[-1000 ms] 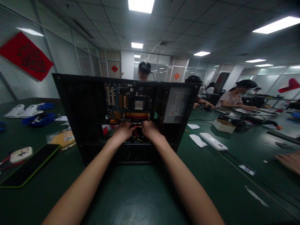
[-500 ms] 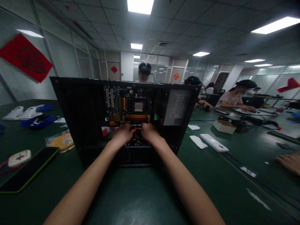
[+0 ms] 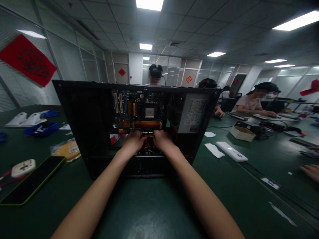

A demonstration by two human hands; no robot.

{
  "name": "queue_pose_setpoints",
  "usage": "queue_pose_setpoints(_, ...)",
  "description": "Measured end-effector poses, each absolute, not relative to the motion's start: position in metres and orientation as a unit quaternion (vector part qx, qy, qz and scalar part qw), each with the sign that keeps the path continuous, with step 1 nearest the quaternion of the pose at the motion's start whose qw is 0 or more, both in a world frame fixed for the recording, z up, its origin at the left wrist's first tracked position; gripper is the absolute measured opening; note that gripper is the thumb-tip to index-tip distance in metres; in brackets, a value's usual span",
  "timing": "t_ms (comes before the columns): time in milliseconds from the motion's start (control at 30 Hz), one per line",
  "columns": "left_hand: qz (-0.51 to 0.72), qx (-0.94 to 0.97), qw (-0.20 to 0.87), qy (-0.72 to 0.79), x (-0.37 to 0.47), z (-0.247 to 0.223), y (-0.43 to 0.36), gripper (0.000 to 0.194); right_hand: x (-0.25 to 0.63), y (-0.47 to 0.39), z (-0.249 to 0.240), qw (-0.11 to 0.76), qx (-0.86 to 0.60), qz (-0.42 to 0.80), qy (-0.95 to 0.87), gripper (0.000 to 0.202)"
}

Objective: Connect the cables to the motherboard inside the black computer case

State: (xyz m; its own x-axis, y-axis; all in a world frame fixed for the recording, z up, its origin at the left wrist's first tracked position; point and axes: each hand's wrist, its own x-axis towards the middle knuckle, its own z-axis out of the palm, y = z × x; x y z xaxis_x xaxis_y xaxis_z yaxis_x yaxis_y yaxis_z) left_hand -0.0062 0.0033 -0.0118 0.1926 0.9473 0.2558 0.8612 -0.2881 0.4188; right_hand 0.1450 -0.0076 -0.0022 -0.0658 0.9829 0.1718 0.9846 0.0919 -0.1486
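Note:
In front of me a black computer case (image 3: 82, 132) stands with its side off, tilted in my view. Inside it are a motherboard (image 3: 136, 108) with a bare metal-topped processor (image 3: 150, 113), and a grey power supply (image 3: 194, 113) at the right. My left hand (image 3: 134, 141) and my right hand (image 3: 163, 141) reach into the lower part of the case, just under the memory slots (image 3: 147, 124). Both hands have their fingers closed, with a red cable (image 3: 148, 135) stretched between the fingertips. More thin coloured wires hang below it; the fingertips are partly hidden.
On the green table (image 3: 139, 205) lie a phone with a green edge (image 3: 35, 179), a white round-cornered device (image 3: 23, 168), a bagged yellow item (image 3: 66, 149) and a blue tray (image 3: 41, 128) at the left. A white power strip (image 3: 231, 151) and cardboard box (image 3: 241, 132) lie right. Several people sit beyond.
My view has shifted slightly, so the surroundings at the right appear further right. Both hands stay at the same spot in the case, the red cable still between them.

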Motion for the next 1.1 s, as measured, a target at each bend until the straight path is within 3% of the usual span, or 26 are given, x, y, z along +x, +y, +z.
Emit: queue_pose_setpoints(1100,0.233,0.768,0.067,0.593,-0.0015,-0.0098,0.0051,0.033,0.1475,-0.0013,-0.0108,0.131,-0.645,0.012,-0.753,0.026)
